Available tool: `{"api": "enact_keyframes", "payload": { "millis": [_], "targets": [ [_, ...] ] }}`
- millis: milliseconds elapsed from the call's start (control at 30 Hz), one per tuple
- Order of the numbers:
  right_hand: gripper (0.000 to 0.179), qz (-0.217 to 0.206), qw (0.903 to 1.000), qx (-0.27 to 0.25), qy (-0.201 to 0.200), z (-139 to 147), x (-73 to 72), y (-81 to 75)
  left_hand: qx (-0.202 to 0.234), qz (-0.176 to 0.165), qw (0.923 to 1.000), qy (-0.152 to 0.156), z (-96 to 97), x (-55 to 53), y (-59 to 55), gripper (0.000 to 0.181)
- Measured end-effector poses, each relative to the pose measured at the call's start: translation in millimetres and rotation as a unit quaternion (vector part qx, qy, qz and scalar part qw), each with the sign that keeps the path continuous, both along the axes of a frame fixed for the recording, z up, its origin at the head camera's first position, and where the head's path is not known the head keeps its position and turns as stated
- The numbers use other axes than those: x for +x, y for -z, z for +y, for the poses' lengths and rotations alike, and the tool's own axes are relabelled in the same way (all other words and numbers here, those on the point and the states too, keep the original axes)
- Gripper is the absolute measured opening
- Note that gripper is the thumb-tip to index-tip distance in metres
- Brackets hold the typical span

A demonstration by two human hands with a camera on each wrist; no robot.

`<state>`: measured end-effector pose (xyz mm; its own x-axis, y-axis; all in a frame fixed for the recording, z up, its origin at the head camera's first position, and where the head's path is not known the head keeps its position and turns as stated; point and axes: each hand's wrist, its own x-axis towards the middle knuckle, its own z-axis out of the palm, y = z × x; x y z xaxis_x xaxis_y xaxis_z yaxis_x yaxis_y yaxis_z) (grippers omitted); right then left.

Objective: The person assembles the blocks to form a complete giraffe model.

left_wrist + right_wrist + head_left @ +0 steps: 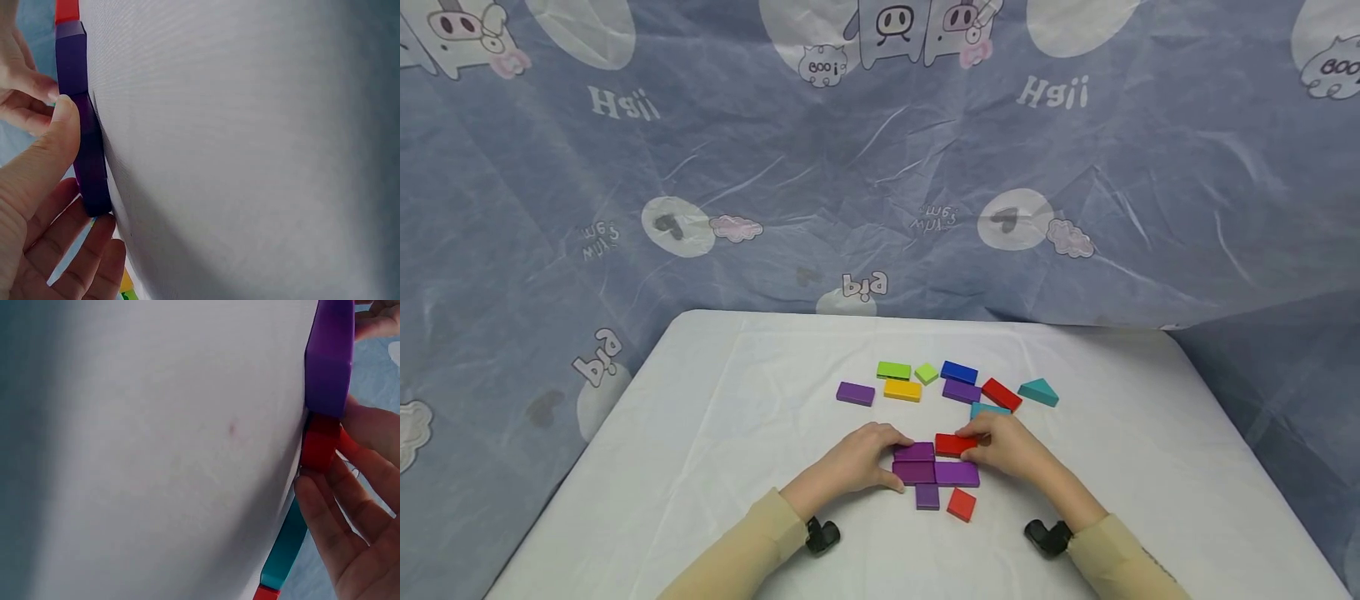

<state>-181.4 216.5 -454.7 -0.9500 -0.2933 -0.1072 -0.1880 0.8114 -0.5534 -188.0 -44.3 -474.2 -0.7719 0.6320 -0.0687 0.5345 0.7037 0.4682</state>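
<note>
Purple blocks lie joined on the white table: an upper purple block (913, 452), a middle-left purple block (913, 473), a middle-right purple block (957, 474) and a small purple block (927, 497) below. My left hand (865, 460) holds the left end of the two stacked rows, thumb near and fingers far, as the left wrist view also shows. With my right hand (1006, 444) I pinch a red rectangular block (953, 445) by its right end. It lies beside the upper purple block, against the row's far side. A small red block (961, 505) sits at the near right.
Behind the hands lie a loose purple block (855, 394), a yellow block (902, 390), green blocks (893, 370), a blue block (959, 372), another purple block (961, 391), a red block (1002, 394) and a teal triangle (1039, 392). A teal block (989, 410) is partly behind my right hand.
</note>
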Motion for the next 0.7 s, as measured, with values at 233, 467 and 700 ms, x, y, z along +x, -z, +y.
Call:
{"api": "enact_keyframes", "payload": {
  "millis": [233,467,700],
  "targets": [
    [0.022,0.009,0.9995,-0.005,-0.031,2,4.9,1.3,0.002,-0.002,1.0000,0.002,-0.1,0.2,-1.1,0.062],
    [0.044,-0.019,0.9987,0.002,-0.047,4,10.9,0.0,0.002,-0.011,0.9999,-0.003,0.5,0.4,-1.5,0.062],
    [0.055,-0.029,0.9970,0.000,-0.071,7,13.5,0.4,0.003,-0.009,0.9999,-0.004,0.5,0.9,-3.2,0.062]
  ]
}}
